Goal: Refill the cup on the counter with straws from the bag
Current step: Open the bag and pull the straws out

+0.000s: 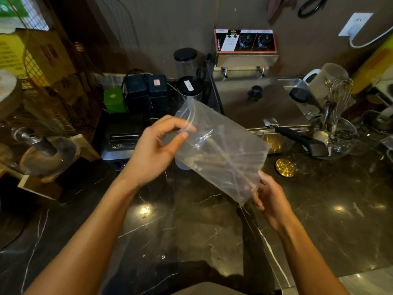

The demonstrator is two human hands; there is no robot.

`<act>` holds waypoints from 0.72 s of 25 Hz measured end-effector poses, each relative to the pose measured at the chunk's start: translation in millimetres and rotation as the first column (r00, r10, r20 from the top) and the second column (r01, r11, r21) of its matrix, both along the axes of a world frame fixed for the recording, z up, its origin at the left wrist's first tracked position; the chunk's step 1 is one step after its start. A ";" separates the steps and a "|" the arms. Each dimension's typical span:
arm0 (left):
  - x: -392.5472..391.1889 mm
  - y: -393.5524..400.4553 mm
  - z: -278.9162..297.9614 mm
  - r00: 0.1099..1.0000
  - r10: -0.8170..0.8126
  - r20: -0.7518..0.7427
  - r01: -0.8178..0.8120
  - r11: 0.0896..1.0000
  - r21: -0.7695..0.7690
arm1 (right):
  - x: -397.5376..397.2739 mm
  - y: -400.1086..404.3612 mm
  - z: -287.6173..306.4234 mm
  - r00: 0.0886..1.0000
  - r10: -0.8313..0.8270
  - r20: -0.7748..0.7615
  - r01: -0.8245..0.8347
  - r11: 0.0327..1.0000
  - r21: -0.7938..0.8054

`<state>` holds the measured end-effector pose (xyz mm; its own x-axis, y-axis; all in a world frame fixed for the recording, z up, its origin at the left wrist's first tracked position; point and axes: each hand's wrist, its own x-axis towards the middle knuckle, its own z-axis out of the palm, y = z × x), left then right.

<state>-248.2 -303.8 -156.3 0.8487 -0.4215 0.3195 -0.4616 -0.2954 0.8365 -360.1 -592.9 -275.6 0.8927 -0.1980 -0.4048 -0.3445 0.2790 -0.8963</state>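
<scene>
Dark marble counter [191, 220] is lying below; left hand [153, 152] is pinching the clear bag [221, 150] mouth at frame centre, right hand [270, 199] fingers pinching its lower corner, straws [212, 158] inside.

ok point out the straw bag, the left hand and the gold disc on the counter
straw bag [221, 145], head view, middle of the clear plastic
left hand [153, 152], head view, back of the hand
gold disc [285, 167], head view, its centre
</scene>
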 end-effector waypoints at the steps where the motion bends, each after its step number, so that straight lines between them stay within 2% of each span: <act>1: 1.8 1.0 0.8 1.000 -0.007 -0.003 0.007 1.000 -0.001 | 1.1 -2.4 -1.0 1.000 0.028 0.001 -0.028 0.999 -0.017; 5: 4.3 6.1 -6.9 0.999 0.026 -0.029 -0.026 1.000 -0.011 | 3.6 -3.7 1.0 1.000 0.009 0.013 -0.008 0.999 -0.036; 10: 8.7 12.1 -20.0 0.991 0.112 -0.067 -0.116 0.991 -0.060 | 8.6 -13.6 16.0 0.991 -0.098 0.090 0.105 0.992 -0.071; 12: 12.6 8.7 -23.4 0.986 0.138 -0.089 -0.145 0.986 -0.078 | 12.9 -19.1 23.0 0.987 -0.107 0.120 0.123 0.984 -0.133; 15: 20.2 2.9 -34.2 0.975 0.177 -0.137 -0.189 0.978 -0.082 | 23.7 -29.2 40.5 0.982 -0.132 0.135 0.169 0.934 -0.315; 18: 30.3 0.2 -51.4 0.950 0.222 -0.219 -0.251 0.962 -0.111 | 38.3 -37.8 60.7 0.978 -0.134 0.163 0.187 0.908 -0.375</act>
<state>-217.9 -303.7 -207.7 0.9713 -0.1655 0.1707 -0.2090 -0.2524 0.9448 -321.9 -630.7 -214.8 0.8753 -0.4598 -0.1497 -0.1971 -0.0566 -0.9787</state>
